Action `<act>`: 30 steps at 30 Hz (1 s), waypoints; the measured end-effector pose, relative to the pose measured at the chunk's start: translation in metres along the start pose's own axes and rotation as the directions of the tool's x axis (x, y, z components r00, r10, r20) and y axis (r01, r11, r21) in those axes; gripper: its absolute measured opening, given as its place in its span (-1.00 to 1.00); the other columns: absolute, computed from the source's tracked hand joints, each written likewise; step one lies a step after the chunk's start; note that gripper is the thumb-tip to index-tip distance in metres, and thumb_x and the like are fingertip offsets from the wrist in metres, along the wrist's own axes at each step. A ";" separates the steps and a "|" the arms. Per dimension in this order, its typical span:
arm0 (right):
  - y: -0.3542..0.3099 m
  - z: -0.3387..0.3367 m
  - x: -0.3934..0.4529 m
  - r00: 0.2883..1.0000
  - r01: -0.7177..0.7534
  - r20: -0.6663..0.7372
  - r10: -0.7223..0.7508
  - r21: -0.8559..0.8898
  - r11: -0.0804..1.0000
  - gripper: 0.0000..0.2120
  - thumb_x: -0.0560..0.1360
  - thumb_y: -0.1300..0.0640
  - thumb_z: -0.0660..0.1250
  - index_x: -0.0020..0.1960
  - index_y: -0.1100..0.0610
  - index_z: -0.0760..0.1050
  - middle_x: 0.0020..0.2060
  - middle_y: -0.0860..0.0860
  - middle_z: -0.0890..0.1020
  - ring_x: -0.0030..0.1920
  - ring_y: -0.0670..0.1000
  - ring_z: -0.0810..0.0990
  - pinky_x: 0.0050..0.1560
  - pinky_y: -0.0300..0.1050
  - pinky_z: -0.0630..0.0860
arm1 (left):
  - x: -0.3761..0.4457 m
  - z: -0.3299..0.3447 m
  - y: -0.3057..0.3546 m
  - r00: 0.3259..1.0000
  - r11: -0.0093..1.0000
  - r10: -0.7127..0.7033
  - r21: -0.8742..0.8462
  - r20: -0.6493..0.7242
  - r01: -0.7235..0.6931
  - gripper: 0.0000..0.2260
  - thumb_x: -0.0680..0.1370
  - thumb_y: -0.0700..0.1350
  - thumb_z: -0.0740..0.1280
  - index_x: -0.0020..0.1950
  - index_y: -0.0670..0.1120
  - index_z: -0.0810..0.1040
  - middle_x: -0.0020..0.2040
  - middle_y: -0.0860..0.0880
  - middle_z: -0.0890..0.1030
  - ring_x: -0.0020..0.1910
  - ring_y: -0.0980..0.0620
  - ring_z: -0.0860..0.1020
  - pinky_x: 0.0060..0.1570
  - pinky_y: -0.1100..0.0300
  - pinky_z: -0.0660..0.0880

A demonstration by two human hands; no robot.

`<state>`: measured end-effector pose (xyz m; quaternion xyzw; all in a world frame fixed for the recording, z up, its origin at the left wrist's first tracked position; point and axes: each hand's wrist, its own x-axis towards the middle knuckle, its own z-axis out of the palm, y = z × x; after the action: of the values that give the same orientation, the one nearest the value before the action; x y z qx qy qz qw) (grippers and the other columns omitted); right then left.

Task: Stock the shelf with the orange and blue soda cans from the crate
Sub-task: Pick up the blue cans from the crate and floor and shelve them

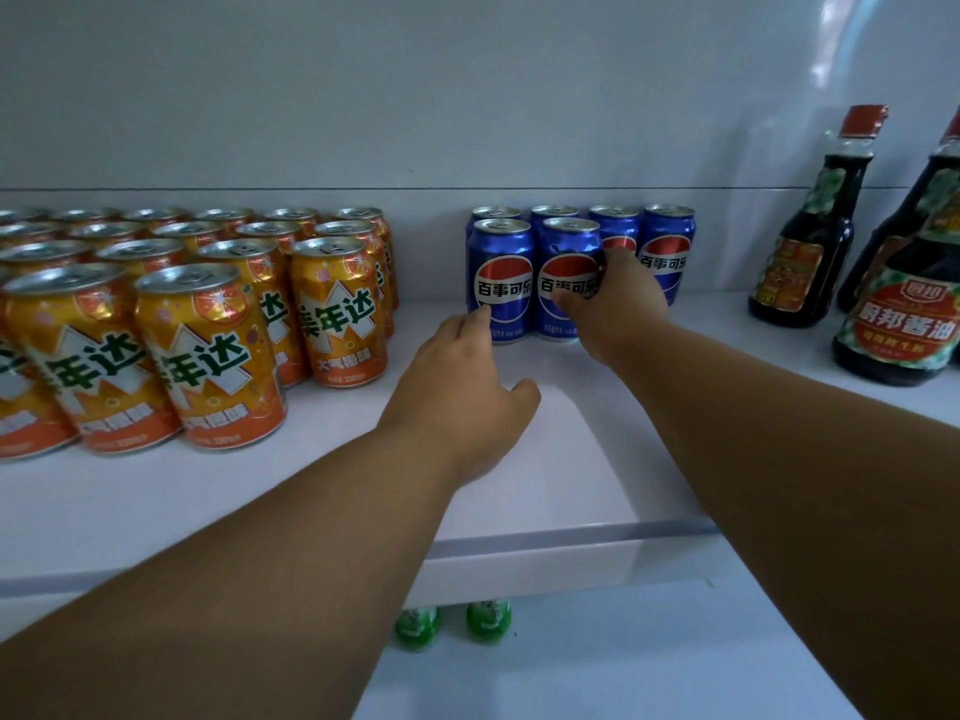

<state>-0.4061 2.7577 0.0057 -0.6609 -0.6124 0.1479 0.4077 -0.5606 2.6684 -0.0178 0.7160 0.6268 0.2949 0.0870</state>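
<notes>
Currently the right hand [618,298] grips 1 blue aluminium soda can [566,278], seating it in row; the left hand [462,376], fingers extended, steadies the adjacent blue can [500,278] on the white shelf [545,485].

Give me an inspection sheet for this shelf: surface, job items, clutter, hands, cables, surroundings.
Surface: white shelf, bare at the front middle.
Job's things: orange cans upright in rows at left; blue cans upright in two rows at the back middle.
Clutter: dark sauce bottles at right.
Hands: right hand grips the front-right blue can; left hand touches the front-left blue can with a fingertip.
Cables: nothing seen.
Surroundings: white back wall; green bottle caps below the shelf.
</notes>
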 end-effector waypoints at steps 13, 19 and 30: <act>-0.053 -0.046 -0.172 0.950 0.311 0.037 -0.310 -0.007 0.950 -0.51 0.50 0.04 0.43 0.37 0.06 0.35 0.28 0.04 0.45 0.23 0.05 0.51 0.21 0.01 0.51 | -0.075 -0.062 0.014 0.966 0.983 0.084 -0.138 -0.246 -0.120 -0.68 0.56 -0.15 0.33 0.32 -0.04 0.47 0.20 -0.01 0.52 0.16 0.04 0.50 0.19 0.13 0.47; -0.143 -0.023 -0.317 0.788 0.526 0.271 -0.552 0.170 0.834 -0.58 0.49 0.08 0.40 0.31 0.06 0.43 0.23 0.03 0.48 0.14 0.05 0.54 0.13 0.03 0.52 | -0.253 -0.156 -0.035 0.913 0.994 -0.024 -0.107 -0.407 -0.021 -0.72 0.54 -0.23 0.33 0.24 -0.03 0.49 0.10 0.06 0.52 0.06 0.18 0.49 0.04 0.48 0.38; -0.267 0.183 -0.608 0.055 0.694 0.834 -0.548 0.363 0.622 -0.47 0.47 0.02 0.42 0.37 0.11 0.35 0.19 0.13 0.50 0.16 0.15 0.50 0.09 0.07 0.52 | -0.591 -0.215 -0.258 0.609 0.799 -0.573 -0.209 -0.549 0.563 -0.70 0.52 -0.25 0.34 0.26 -0.13 0.48 0.13 0.01 0.50 0.09 0.10 0.49 0.09 0.23 0.44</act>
<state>-0.8426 2.2356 -0.1015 -0.1630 -0.9556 0.2451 -0.0152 -0.9168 2.1067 -0.1556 0.3520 0.8134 0.4627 -0.0167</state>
